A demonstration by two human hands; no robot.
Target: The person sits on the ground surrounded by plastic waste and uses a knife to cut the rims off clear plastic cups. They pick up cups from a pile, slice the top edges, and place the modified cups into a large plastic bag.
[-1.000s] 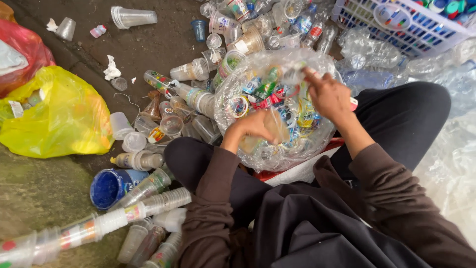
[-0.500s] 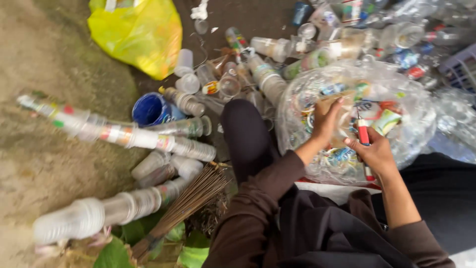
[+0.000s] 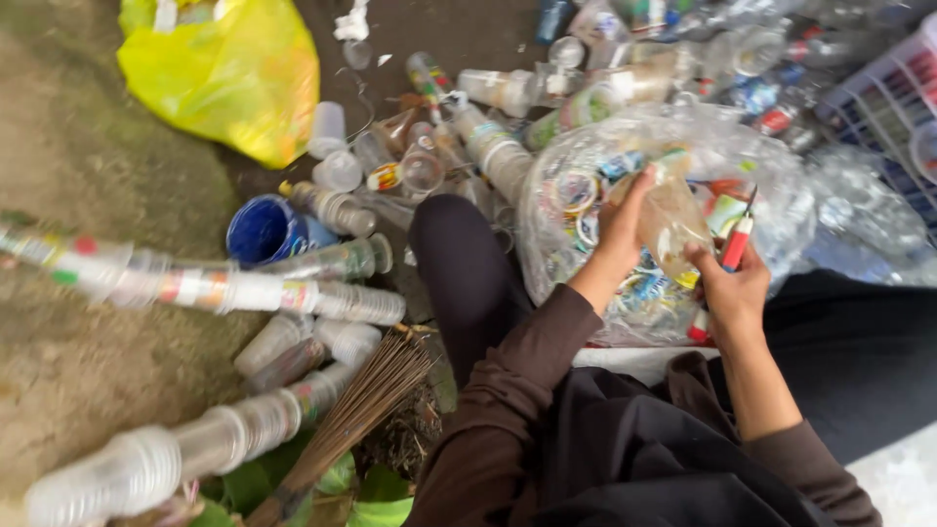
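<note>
Both hands hold a crumpled clear plastic cup (image 3: 673, 220) over a big clear plastic bag (image 3: 586, 166) full of cup lids and coloured scraps. My left hand (image 3: 625, 224) grips the cup's left side. My right hand (image 3: 732, 283) grips its lower right side and also carries a small red and white cutter (image 3: 737, 239) between the fingers. The bag rests between my dark-trousered legs (image 3: 468, 273).
Long stacks of nested clear cups (image 3: 224, 288) lie on the ground at left, beside a blue tub (image 3: 262, 229) and a yellow plastic bag (image 3: 229, 68). A stick broom (image 3: 351, 410) lies near my knee. Loose cups and bottles (image 3: 508, 98) pile up behind; a white crate (image 3: 888, 98) stands at right.
The view has swung left and down. My hands moved from inside the bag's contents to holding one crumpled cup up over the bag.
</note>
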